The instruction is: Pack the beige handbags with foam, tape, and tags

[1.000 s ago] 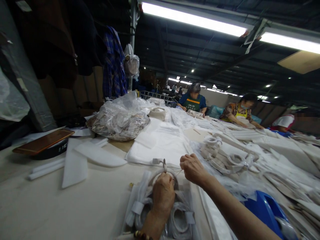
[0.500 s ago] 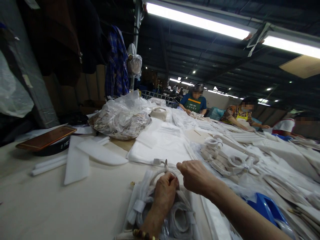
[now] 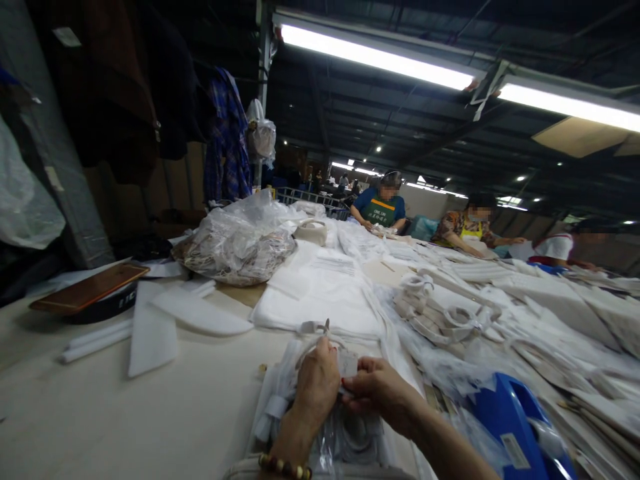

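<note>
A light-coloured bag (image 3: 280,408) lies low in front of me, its rolled straps (image 3: 356,430) bound in white wrapping and clear plastic. My left hand (image 3: 317,381) is closed at the top of the bag on its pale curved handle (image 3: 303,355); the fingertips are partly hidden. Just above that hand a thin pointed end sticks up. With thumb and fingers, my right hand (image 3: 377,390) pinches a small white tag (image 3: 349,365) right beside the left hand.
A blue tape dispenser (image 3: 505,417) stands to the right, near strapped bags (image 3: 425,300). Ahead lie white sheets (image 3: 320,293) and a plastic bag of strings (image 3: 240,243). Foam pieces (image 3: 153,333) and a phone (image 3: 90,287) are at left. Co-workers (image 3: 383,207) work across the table.
My right hand has come down and left, from a raised closed pose to beside the left hand, where a white tag now shows. The left hand has shifted slightly on the bag.
</note>
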